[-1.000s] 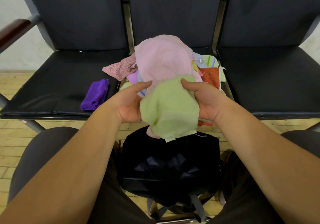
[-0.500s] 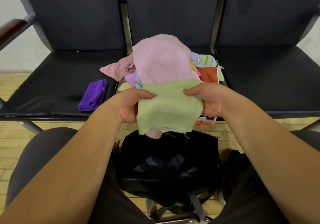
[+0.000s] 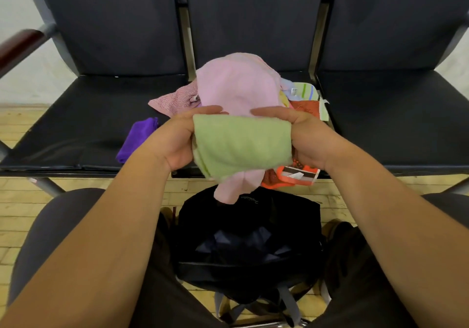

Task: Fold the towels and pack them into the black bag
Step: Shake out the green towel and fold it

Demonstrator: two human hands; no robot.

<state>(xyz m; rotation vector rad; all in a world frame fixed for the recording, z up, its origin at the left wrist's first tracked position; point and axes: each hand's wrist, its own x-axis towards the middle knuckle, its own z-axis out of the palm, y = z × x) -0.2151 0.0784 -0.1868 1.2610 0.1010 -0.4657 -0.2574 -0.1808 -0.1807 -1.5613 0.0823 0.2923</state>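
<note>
— How far along are we?
— Early: our left hand and right hand curl round the ends of one fuzzy green towel, folded into a soft rectangle above the open black bag
— What's left?
— The crumpled pile on the padded seat, pink terry on top

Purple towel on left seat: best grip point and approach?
Pinch the purple towel across its narrow width at mid-length, from above. It lies as a folded bundle on the seat, long axis near-left to far-right, so a top pinch likely keeps the fold. Left hand and right hand grip the green towel.
</note>
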